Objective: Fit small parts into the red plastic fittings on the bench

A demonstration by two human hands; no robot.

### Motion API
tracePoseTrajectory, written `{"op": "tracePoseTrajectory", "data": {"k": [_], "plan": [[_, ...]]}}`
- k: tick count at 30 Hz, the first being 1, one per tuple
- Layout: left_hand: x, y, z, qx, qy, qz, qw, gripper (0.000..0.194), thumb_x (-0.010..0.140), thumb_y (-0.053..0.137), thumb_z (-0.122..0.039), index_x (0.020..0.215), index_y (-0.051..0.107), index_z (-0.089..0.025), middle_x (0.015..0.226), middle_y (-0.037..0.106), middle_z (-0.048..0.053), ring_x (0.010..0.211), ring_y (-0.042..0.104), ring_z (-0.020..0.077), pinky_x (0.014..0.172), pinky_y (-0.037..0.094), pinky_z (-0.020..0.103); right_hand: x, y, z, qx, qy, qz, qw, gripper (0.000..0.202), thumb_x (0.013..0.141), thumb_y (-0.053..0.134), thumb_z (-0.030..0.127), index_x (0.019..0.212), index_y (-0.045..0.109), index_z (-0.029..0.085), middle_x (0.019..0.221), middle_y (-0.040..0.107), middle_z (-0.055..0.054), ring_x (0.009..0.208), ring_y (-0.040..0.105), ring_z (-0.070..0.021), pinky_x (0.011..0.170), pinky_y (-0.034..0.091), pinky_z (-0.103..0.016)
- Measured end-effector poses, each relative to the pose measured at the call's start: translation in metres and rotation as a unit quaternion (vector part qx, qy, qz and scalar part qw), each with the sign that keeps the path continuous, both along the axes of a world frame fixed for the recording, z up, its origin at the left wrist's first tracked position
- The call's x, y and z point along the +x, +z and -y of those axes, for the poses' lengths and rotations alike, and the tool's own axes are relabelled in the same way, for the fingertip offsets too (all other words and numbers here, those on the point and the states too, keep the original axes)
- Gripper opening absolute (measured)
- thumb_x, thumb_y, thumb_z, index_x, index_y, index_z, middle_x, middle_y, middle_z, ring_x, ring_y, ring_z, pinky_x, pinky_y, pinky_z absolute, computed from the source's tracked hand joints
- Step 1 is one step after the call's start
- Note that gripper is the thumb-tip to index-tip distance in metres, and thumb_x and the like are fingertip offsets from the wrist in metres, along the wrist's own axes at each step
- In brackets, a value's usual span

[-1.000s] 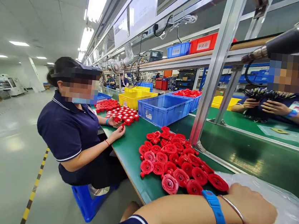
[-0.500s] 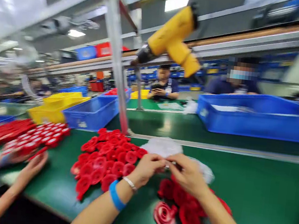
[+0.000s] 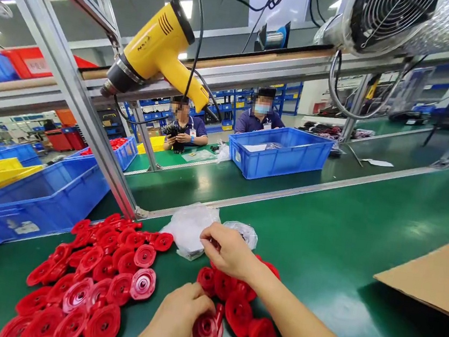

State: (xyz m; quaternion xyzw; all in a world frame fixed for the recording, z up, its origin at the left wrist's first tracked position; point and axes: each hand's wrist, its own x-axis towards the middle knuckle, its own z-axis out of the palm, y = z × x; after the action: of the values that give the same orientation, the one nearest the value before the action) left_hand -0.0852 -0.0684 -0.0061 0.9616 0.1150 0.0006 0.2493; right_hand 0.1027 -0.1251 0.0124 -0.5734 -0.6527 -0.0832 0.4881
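Note:
My left hand (image 3: 180, 323) is wrapped round a red plastic part (image 3: 206, 326) with a round recess, low over the green table. Higher up, my right hand (image 3: 229, 250) has its fingertips pinched together beside a white plastic bag (image 3: 191, 229); whatever they hold is too small to make out. Beneath my right hand and forearm lies a small pile of red parts (image 3: 238, 313). A larger pile of similar red parts (image 3: 103, 268) spreads to the left. Behind my right hand sits a clear bag (image 3: 247, 233).
A blue bin (image 3: 283, 153) stands across the bench, with two people behind it. Another blue bin (image 3: 38, 196) is at the left. A yellow heat gun (image 3: 160, 53) hangs above, near a metal post (image 3: 72, 81). Cardboard (image 3: 435, 273) lies at the right.
The view has swung right. My hands have separated; my left hand has come down and now holds a red part. The neighbour's hands have left the view.

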Motion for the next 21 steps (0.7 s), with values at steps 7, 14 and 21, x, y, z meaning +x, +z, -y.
{"op": "tracePoseTrajectory", "data": {"k": [7,14,21], "plan": [[-0.007,0.011,-0.004,-0.061,0.009,0.021,0.998,0.035,0.070,0.078,-0.037,0.101,0.069,-0.024,0.098,0.066,0.006,0.088,0.059,0.0253,0.077,0.044,0.035,0.001,0.002,0.002,0.018,-0.020,-0.004,1.000,0.012,0.089,0.048,0.015,0.083,0.058,0.019,0.074,0.059,-0.001,0.064,0.053,-0.0131,0.060,0.041,-0.025],[-0.012,0.024,-0.028,-0.581,0.160,0.287,0.744,0.043,0.073,0.079,-0.048,0.106,0.070,-0.023,0.099,0.069,0.003,0.083,0.061,0.0133,0.073,0.049,0.022,-0.016,0.020,0.017,0.107,-0.021,-0.051,0.993,0.011,0.091,0.052,0.012,0.093,0.060,0.020,0.091,0.061,-0.005,0.084,0.059,-0.0172,0.072,0.049,-0.029],[-0.006,0.019,-0.026,-0.660,0.157,0.326,0.658,0.032,0.077,0.079,-0.032,0.105,0.072,-0.020,0.100,0.070,0.004,0.084,0.065,0.0099,0.077,0.052,0.018,-0.048,0.014,0.018,0.107,0.008,0.015,0.994,0.012,0.087,0.058,0.012,0.094,0.064,0.020,0.113,0.055,-0.011,0.102,0.053,-0.0226,0.084,0.050,-0.039]]}}
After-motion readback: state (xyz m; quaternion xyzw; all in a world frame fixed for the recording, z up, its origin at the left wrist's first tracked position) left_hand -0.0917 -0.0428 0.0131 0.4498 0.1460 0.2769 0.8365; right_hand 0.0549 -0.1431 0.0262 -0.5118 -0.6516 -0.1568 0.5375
